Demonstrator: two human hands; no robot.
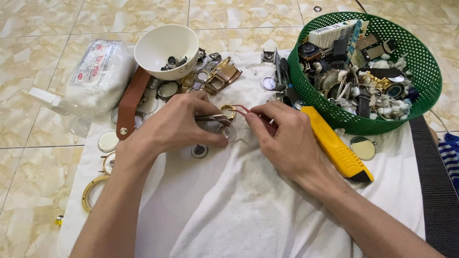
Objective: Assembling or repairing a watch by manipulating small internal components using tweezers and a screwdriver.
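My left hand [179,124] grips metal tweezers [213,117] whose tips point right toward a small gold ring-shaped watch part [228,111]. A fingertip of that hand rests next to a small round watch piece [224,131] on the white cloth [239,205]. My right hand [282,138] holds a thin red-handled tool [248,112], its tip close to the gold ring. Both hands meet over the middle of the cloth. A small round dark watch movement [199,151] lies just below my left hand.
A white bowl [160,40] with small dark parts stands at the back left beside a brown leather strap [130,100] and a white bag [98,71]. A green mesh basket [425,67] full of watch parts sits at the right. A yellow utility knife [334,145] lies by my right wrist.
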